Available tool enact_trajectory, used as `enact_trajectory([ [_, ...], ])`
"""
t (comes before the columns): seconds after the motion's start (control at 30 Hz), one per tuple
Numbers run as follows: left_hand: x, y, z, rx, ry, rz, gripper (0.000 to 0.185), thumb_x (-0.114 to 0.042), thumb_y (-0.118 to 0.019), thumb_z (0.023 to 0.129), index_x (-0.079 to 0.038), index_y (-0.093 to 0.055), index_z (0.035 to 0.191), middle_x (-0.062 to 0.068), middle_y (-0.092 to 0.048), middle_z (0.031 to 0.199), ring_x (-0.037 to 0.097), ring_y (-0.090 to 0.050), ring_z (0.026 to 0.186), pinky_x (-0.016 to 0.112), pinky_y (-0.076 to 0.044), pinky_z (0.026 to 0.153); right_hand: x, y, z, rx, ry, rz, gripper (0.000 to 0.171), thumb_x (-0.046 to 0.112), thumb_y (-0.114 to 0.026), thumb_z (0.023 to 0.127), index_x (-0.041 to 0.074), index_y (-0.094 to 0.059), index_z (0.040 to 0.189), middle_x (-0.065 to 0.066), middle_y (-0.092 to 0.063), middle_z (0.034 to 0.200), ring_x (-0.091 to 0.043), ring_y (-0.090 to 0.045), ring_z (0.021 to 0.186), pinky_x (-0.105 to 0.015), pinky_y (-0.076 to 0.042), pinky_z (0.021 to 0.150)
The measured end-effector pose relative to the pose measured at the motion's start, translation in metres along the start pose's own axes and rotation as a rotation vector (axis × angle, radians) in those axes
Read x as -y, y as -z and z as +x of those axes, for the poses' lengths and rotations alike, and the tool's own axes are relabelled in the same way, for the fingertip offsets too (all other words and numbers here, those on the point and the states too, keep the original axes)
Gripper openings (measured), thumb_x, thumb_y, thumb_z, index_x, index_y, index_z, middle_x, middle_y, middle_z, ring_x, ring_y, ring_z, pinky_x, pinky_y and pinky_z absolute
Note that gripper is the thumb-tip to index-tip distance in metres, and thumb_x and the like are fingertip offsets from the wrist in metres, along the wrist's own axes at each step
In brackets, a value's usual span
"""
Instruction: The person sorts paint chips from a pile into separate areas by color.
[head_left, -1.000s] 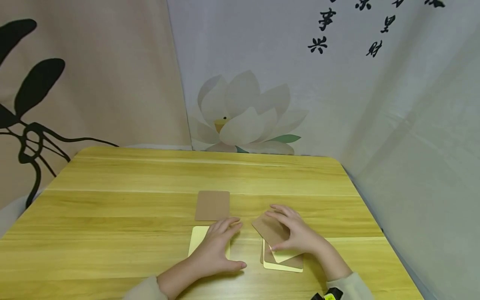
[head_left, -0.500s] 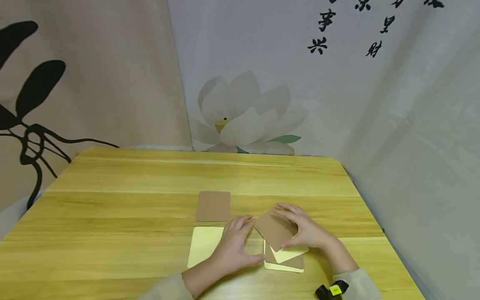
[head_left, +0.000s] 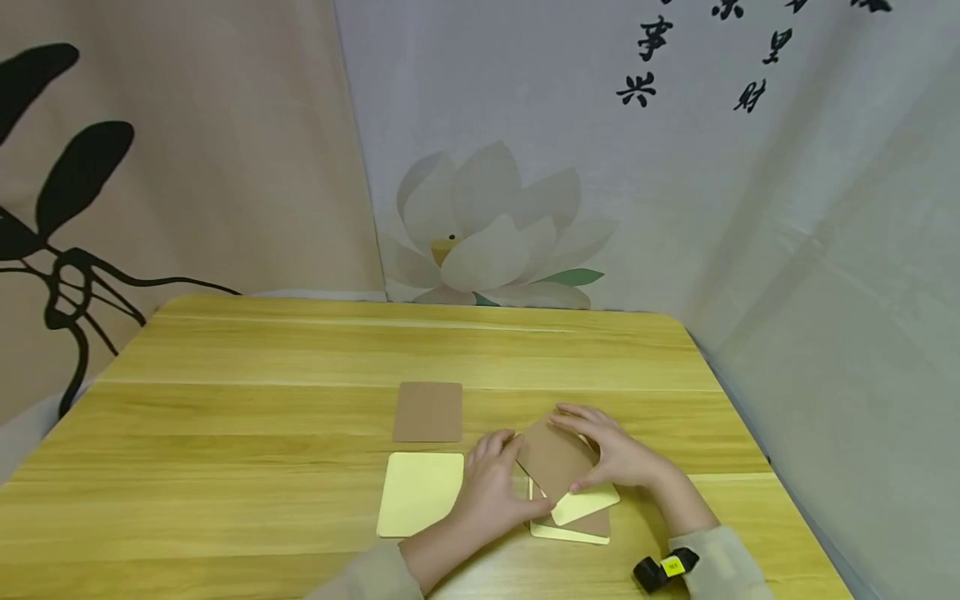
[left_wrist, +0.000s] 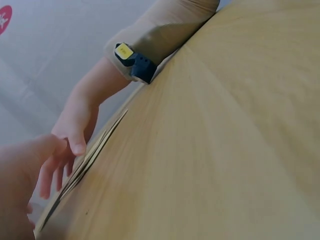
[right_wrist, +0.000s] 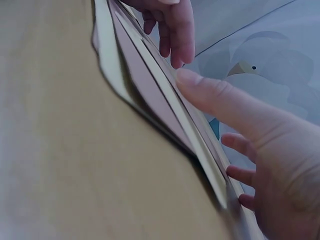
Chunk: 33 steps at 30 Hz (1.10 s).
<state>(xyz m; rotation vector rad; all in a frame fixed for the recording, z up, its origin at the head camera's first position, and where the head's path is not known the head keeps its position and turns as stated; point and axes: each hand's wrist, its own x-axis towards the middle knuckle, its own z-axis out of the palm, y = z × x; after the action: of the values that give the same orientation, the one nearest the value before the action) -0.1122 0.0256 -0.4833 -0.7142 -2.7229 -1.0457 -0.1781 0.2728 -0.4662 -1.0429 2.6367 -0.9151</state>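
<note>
A square brown card [head_left: 555,457] lies askew on top of a small pile on the right. My right hand [head_left: 615,450] spans it, fingers at its far edge and thumb at its near right edge. Beneath it show a pale yellow card [head_left: 588,502] and another brown card [head_left: 592,523]. My left hand [head_left: 491,492] lies at the pile's left side, fingers extended, its thumb by the top card's near corner. In the right wrist view the pile [right_wrist: 155,95] appears edge-on, its cards slightly fanned apart, with my right thumb [right_wrist: 210,95] over it.
A pale yellow card [head_left: 420,493] lies left of my left hand, partly beneath the wrist. Beyond it is a single brown card [head_left: 427,412]. The wooden table [head_left: 225,433] reaches back to a printed curtain [head_left: 495,150]. A black strap device [head_left: 666,570] sits at my right cuff.
My left hand has moved right, from over the yellow card to the pile's edge, uncovering that card. My right hand and the top brown card have shifted slightly right.
</note>
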Motion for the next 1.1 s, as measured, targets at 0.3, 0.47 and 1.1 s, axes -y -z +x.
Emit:
enact_trajectory([
  [0.3,-0.0052,-0.0072,0.0043,-0.022,0.034,0.049,0.094,-0.053,-0.079,0.067,0.006,-0.049,0.133,0.020,-0.043,0.135,0.036,-0.034,0.127,0.060,-0.027,0.103,-0.0027,0.0009,0.0044,0.026,-0.003,-0.022,0.100,0.057,-0.081,0.062,0.018,-0.042,0.146,-0.009,-0.029,0.153,-0.037,-0.021,0.137,-0.070,-0.019,0.099],
  [0.47,-0.0049,-0.0103,0.0054,-0.022,0.034,0.099,0.095,-0.053,-0.080,0.065,0.004,-0.048,0.134,0.019,-0.044,0.135,0.034,-0.035,0.126,0.057,-0.027,0.103,-0.0045,-0.0001,0.0044,0.038,-0.024,-0.026,0.100,0.058,-0.080,0.061,0.020,-0.043,0.146,-0.007,-0.030,0.153,-0.036,-0.019,0.139,-0.070,-0.017,0.100],
  [1.1,-0.0066,-0.0072,0.0061,0.002,0.003,0.126,0.086,-0.044,-0.083,0.065,0.009,-0.054,0.126,0.016,-0.047,0.131,0.031,-0.037,0.123,0.054,-0.030,0.103,-0.0005,-0.0039,0.0018,0.016,-0.012,-0.040,0.097,0.060,-0.080,0.060,0.022,-0.047,0.143,-0.008,-0.031,0.150,-0.036,-0.022,0.136,-0.068,-0.020,0.099],
])
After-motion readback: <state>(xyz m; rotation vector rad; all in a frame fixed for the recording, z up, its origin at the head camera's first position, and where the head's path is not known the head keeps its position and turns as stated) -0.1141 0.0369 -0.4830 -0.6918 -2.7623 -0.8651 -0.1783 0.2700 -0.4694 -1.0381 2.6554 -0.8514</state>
